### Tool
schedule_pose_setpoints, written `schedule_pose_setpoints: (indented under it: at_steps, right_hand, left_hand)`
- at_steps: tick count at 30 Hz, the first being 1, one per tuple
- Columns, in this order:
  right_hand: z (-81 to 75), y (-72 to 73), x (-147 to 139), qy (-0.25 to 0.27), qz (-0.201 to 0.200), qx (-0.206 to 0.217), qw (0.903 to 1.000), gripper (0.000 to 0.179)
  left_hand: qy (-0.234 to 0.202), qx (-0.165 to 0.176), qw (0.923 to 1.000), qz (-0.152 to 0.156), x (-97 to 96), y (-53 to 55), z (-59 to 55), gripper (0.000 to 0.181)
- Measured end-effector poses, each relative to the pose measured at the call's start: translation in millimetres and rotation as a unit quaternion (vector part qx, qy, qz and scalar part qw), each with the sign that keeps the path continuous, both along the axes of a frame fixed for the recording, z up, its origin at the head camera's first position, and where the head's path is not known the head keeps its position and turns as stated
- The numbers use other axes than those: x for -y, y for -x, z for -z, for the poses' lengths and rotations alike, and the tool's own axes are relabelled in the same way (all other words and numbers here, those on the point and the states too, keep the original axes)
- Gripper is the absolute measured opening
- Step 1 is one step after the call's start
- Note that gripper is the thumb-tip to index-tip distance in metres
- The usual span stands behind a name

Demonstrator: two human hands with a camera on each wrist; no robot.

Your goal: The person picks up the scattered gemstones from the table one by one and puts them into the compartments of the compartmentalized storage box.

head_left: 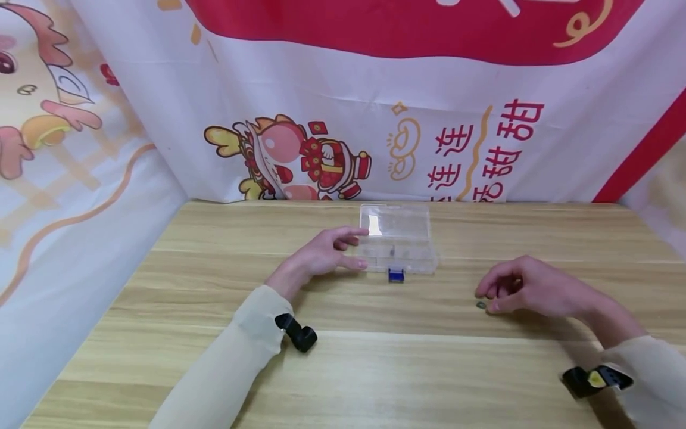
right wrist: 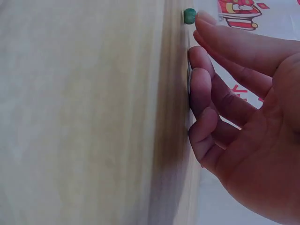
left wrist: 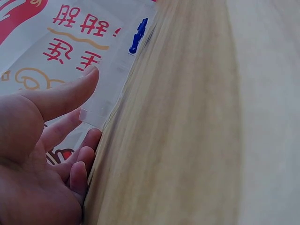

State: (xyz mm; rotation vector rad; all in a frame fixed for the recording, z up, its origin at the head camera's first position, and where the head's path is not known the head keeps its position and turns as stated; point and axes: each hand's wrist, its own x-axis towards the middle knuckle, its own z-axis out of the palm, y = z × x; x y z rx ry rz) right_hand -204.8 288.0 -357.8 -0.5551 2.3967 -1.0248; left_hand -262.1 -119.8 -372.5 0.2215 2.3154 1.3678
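Note:
My left hand (head_left: 327, 250) lies at the left side of a clear plastic compartment box (head_left: 407, 266), whose lid (head_left: 407, 221) stands raised at the back. Thumb and index finger reach along its left edge, straight in the left wrist view. A blue latch (head_left: 396, 275) shows at the box's front. To the right, my right hand (head_left: 541, 289) rests on the table with its fingers loosely bent. A small green bead (right wrist: 189, 16) lies right at the tip of the thumb, outside the fingers' grasp.
The wooden table (head_left: 370, 381) runs back to a printed cloth (head_left: 332, 77) hanging behind it. Another printed cloth (head_left: 86, 214) hangs on the left. Inside the box, a small dark piece (head_left: 392, 252) shows through the plastic.

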Motion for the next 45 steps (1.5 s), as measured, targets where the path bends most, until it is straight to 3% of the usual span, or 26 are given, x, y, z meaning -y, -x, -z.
schedule_pose_setpoints:
  at_steps: [8,22,27,33,38,45]
  right_hand:
    - [1.8,-0.4,4,0.009,-0.025,-0.015,0.9995,0.019]
    - [-3.9,1.7,13,-0.034,-0.013,0.01,0.9993,0.017]
    - [-7.0,3.1,13,-0.038,-0.035,0.009,0.9986,0.013]
    - [-13.5,8.2,17,-0.055,-0.058,-0.023,0.9965,0.007]
    - [-18.1,12.5,27,-0.067,-0.041,-0.071,0.9944,0.006]
    - [-22.1,17.8,49,-0.053,-0.008,-0.104,0.9931,0.006]
  left_hand:
    - [0.001,0.003,1.0,-0.003,-1.1,-1.2,-2.9,0.067]
    - [-0.001,-0.001,1.0,-0.005,-0.9,-0.8,-1.3,0.066]
    - [-0.001,-0.002,1.0,-0.003,-1.2,-1.3,-1.1,0.066]
    - [0.003,-0.002,1.0,-0.004,-1.2,-1.1,-0.9,0.067]
    - [0.004,-0.001,1.0,-0.004,-0.7,-1.0,-0.6,0.067]
    - [0.005,-0.002,1.0,-0.005,-0.8,-1.9,-0.5,0.067]
